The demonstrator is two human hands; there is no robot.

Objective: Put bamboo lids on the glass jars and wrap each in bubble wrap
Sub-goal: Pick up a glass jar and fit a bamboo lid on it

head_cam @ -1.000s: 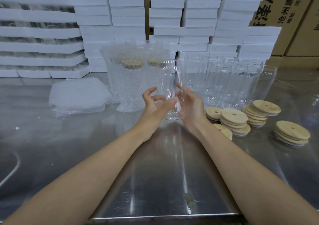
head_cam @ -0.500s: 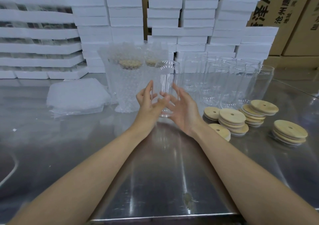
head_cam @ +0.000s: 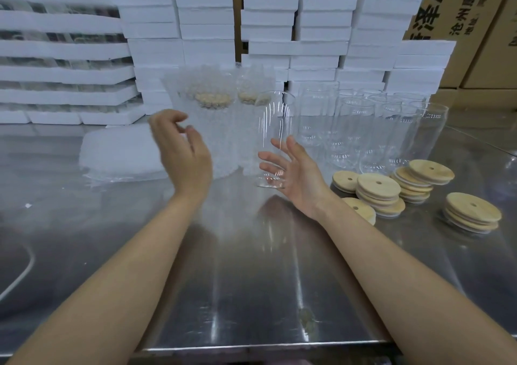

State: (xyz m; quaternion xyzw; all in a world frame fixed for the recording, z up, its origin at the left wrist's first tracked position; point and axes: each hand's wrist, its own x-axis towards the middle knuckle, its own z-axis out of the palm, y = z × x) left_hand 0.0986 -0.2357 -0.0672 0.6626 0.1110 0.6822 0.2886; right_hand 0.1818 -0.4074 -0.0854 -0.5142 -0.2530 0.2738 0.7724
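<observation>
Standing behind glass jars point(head_cam: 349, 132) on steel table point(head_cam: 251, 294): foam boxes point(head_cam: 321, 26), cardboard cartons point(head_cam: 481, 65).

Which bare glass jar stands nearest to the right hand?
The lone jar at the right hand's fingertips, beside the wrapped jars; the other bare jars cluster farther back, behind the lids.

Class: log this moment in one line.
left hand open, raised | right hand open beside glass jar | jar upright, unlidded | bamboo lids stacked
</observation>
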